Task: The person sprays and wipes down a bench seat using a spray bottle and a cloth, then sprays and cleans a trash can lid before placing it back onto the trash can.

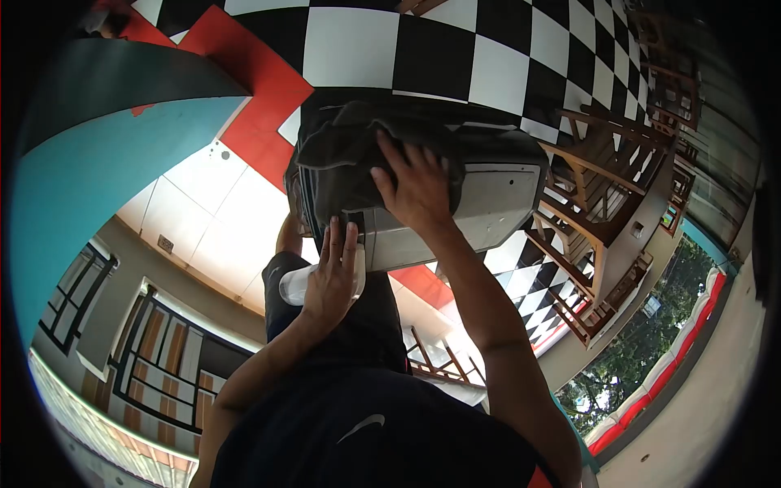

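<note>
My right hand lies with spread fingers on a dark, crumpled cloth. The cloth covers part of a boxy black object with a pale grey side panel; I cannot make out what kind of object it is. Lower and to the left, my left hand is round a whitish, see-through bottle. Its fingers stretch up to the near edge of the box, and its thumb is hidden.
Wooden chairs stand on the right over a black-and-white checkered floor. A teal counter or wall curves along the left. A red floor strip borders white tiles. Window bars show at lower left.
</note>
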The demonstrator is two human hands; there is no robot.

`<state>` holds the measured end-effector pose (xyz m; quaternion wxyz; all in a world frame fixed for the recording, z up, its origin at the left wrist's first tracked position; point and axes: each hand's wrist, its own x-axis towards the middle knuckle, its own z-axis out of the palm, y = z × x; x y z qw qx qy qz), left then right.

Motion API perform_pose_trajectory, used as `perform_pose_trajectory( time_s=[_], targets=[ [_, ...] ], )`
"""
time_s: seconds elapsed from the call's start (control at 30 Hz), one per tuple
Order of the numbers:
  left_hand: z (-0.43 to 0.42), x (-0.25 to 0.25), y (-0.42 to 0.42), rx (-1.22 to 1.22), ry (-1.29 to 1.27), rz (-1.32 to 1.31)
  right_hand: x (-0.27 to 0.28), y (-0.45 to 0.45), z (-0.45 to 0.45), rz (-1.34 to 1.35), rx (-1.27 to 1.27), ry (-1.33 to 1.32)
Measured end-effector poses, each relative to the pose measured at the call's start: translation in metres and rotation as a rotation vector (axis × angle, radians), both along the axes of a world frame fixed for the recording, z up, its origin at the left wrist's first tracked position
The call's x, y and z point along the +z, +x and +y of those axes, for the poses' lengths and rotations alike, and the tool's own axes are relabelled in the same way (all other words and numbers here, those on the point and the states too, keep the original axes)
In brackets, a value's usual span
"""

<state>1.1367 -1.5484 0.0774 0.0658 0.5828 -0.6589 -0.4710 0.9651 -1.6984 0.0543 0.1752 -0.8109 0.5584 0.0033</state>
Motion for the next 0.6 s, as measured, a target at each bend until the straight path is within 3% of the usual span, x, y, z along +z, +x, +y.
perform_pose_trajectory(
  time_s=[0.1,0.13,0.23,0.33,0.4,0.47,0.6],
  targets=[
    [0.001,-0.008,0.001,0.012,-0.101,0.028,-0.017,-0.156,-0.016,0.259,-0.355,-0.311],
    [0.001,-0.009,0.004,-0.001,-0.125,0.031,-0.026,-0.208,-0.015,0.249,-0.544,-0.282],
    [-0.002,-0.010,0.010,0.013,-0.111,0.099,-0.031,-0.182,-0.010,0.268,-0.635,-0.280],
    [-0.010,0.000,0.003,-0.049,-0.132,-0.008,-0.009,-0.040,0.025,0.142,-0.440,-0.191],
    [-0.005,-0.004,0.003,-0.115,-0.098,-0.084,0.004,0.037,0.058,-0.133,-0.248,-0.082],
    [0.001,-0.006,0.007,-0.163,-0.142,-0.120,-0.007,0.046,0.082,-0.258,-0.096,-0.130],
    [-0.013,0.001,-0.002,-0.181,-0.343,-0.169,-0.010,-0.090,0.063,-0.065,-0.378,-0.219]
  ],
)
